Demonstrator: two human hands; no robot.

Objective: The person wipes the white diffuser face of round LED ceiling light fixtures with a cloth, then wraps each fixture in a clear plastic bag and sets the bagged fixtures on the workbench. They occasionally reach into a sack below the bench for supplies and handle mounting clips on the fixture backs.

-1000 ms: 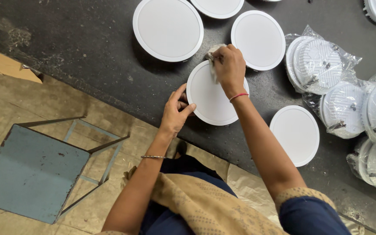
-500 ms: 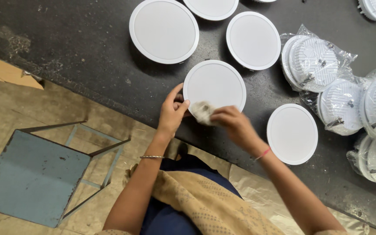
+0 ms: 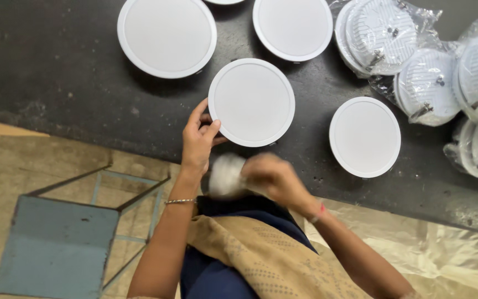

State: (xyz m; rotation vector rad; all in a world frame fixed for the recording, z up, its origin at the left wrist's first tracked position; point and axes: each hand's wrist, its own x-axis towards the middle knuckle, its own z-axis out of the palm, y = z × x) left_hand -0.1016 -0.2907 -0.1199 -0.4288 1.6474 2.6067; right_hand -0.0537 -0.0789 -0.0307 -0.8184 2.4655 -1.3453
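Round white panel light [image 3: 252, 102] is lying face up on the dark surface [image 3: 56, 83], and no long axis can be told. Since half a second ago, the white cloth [image 3: 227, 175] is being carried off the panel by the right hand [image 3: 272, 177], fingers closed around it. The panel's near-left rim is being pinched by the left hand [image 3: 199, 141] fingers [image 3: 211, 128].

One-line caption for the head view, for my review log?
Left hand steadies a round white light panel at the dark table edge; right hand, blurred, grips a white cloth.
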